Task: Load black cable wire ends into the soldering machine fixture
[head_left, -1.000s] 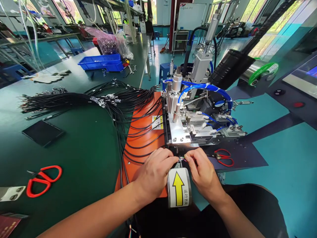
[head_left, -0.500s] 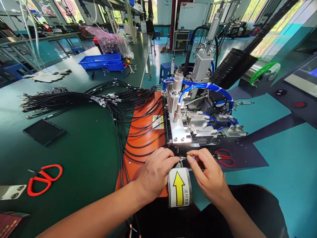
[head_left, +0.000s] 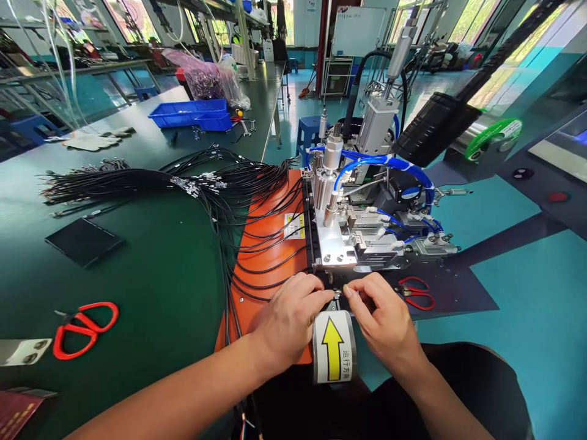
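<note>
Below the pneumatic fixture [head_left: 348,220], left hand [head_left: 288,321] and right hand [head_left: 383,321] pinch fine wire ends [head_left: 340,293] between fingertips at its front edge, above the yellow-arrow label [head_left: 333,348]. Keeping the strands straight and level with the slot seems advisable. Left of the fixture: red scissors [head_left: 85,327], black cable bundle [head_left: 151,180], orange mat [head_left: 266,244] on a green bench [head_left: 160,293].

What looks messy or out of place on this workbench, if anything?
Mostly the black cables: they fan loosely across the green bench and the orange mat rather than lying bundled. Red scissors lie apart at the left. Both hands, left hand and right hand, pinch something tiny at the machine. Nothing looks spilled or broken.
</note>
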The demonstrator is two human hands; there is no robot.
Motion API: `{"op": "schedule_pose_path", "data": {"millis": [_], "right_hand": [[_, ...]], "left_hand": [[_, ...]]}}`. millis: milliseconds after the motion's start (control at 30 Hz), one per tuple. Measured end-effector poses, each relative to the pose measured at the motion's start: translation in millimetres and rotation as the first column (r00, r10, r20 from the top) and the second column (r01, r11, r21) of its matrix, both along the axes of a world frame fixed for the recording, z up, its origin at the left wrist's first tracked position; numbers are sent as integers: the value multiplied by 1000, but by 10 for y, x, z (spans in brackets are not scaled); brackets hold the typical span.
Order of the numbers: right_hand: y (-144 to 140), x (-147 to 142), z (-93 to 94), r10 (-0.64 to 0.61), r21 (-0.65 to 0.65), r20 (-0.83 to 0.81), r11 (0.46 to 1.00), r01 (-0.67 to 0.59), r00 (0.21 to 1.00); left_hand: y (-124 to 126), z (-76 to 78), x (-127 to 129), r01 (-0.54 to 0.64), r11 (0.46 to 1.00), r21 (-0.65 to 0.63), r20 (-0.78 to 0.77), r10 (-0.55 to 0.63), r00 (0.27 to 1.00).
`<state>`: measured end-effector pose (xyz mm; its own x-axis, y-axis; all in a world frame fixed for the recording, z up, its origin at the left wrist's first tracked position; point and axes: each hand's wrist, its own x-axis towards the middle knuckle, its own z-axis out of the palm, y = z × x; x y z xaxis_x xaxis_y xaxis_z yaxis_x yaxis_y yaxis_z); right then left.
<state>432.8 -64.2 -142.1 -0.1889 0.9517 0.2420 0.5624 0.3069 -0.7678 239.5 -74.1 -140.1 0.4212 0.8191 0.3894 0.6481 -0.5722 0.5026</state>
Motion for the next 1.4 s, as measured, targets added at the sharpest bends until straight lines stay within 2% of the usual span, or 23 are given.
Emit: {"op": "schedule_pose_path", "data": {"millis": [467,800,1033,1233,1400], "right_hand": [[33,-7,-47,-17,-34,-9,999,17,1000],[43,-18,-36,-57,-161,-15,986,54,998],[65,-40,14,-96,-270,41,957,104,995],[80,-58,9,-109,-273,74,954,125,991],[96,-28,29,-118,-367,17,923,115,993]], "left_hand": [[-4,18,6,-1,1000,-17,10,1,1000],[0,3,7,1,1000,14,11,-1,1000],[15,-4,11,13,999,41,19,-14,1000],[15,10,24,8,999,41,-40,-7,999],[15,-14,28,9,999,47,-39,-7,999]]}}
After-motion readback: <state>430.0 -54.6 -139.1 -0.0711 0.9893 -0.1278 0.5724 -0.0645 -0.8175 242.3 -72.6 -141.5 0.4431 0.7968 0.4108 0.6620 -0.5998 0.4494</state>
